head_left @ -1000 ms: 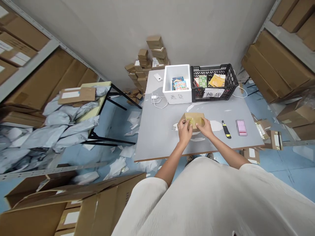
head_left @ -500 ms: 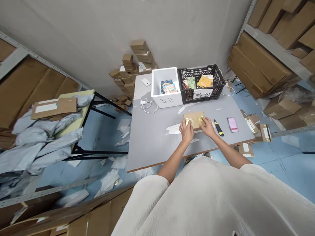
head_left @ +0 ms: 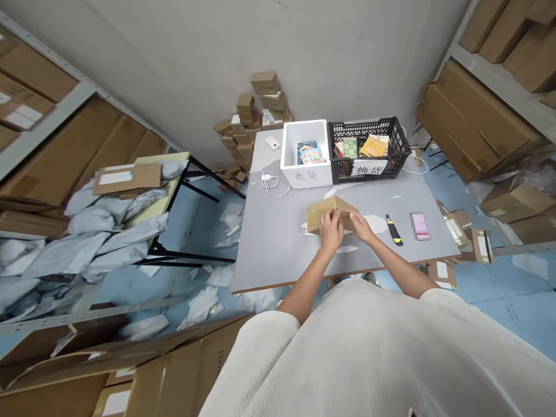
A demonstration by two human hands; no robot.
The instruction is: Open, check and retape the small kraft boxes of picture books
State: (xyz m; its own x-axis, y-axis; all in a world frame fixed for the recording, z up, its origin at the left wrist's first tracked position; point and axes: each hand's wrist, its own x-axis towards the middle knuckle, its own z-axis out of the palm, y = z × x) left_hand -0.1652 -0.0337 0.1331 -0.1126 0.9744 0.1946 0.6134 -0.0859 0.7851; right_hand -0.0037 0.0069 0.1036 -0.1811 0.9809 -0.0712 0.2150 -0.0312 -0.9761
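Note:
A small brown cardboard box [head_left: 320, 209] sits near the front of the grey table, with its lid raised at an angle. My left hand [head_left: 331, 230] holds its near side, fingers bent against the cardboard. At the right end, my right hand [head_left: 361, 227] pinches the cardboard edge. The inside of the box is hidden from me. To the right lies a black and yellow box cutter [head_left: 394, 230], and beyond it a pink phone-shaped item [head_left: 420, 226], its surface blurred out.
A white foam box [head_left: 306, 176] and a black plastic crate [head_left: 369, 172], both holding books, stand at the back of the table [head_left: 269, 243]. Behind are a white phone [head_left: 273, 143] and cable [head_left: 278, 192]. Grey parcels [head_left: 95, 220] pile up left; cartons [head_left: 473, 116] fill the right shelves.
The box lay flat with shiny tape across its top; now its lid is tilted up. My left hand stays on the near side, and my right hand has shifted onto the raised cardboard. The view has swung slightly left.

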